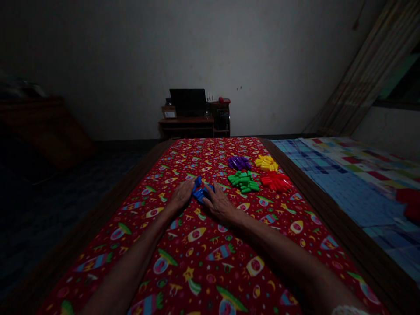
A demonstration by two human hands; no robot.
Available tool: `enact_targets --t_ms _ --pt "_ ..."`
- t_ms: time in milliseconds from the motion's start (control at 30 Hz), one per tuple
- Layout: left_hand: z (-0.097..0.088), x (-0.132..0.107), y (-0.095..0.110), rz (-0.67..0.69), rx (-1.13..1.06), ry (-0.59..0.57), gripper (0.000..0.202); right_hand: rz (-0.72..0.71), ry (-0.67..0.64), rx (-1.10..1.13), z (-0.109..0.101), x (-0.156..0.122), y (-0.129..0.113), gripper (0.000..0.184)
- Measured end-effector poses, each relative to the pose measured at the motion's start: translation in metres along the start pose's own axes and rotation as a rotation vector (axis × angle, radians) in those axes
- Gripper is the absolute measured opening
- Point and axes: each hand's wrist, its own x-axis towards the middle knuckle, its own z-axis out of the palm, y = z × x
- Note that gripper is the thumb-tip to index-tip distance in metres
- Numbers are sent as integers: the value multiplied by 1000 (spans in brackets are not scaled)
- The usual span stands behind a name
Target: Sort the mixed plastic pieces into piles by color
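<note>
A loose group of small blue plastic pieces lies on the red patterned cloth, between my two hands. My left hand rests flat at the left side of the group, its fingers stretched along the pieces and touching them. From the right, my right hand reaches over the group with its fingers apart, thumb at the near side and fingertips on the blue pieces. Neither hand shows a piece gripped in it. Some of the blue pieces are hidden under the fingers.
To the right lie separate piles of purple pieces, yellow pieces, green pieces and red pieces. The red cloth covers a long table. Beyond stands a desk with a dark monitor. A bed is at the right.
</note>
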Motion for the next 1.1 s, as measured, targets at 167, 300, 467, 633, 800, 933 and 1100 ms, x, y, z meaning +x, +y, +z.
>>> enact_targets --t_ms 167,300,467,633,800,933,1100 --pt "8 17 16 -13 -200 -100 54 3 -1 102 -5 -5 9 61" --pt "3 -8 33 35 -312 -114 59 -159 -15 235 -23 -25 17 55" --pt "-13 -41 47 -25 -429 -107 61 -116 -28 311 -51 -55 27 50" --pt "-7 -44 35 -170 -525 57 65 -156 -64 306 -65 -62 32 41" --pt "5 -41 17 -223 -534 147 64 -76 -124 356 -74 -57 25 33" --pt "0 -44 21 -216 -484 125 59 19 -109 453 -88 -61 21 22" --pt "-8 -45 31 -206 -384 121 56 306 8 498 -117 -88 40 33"
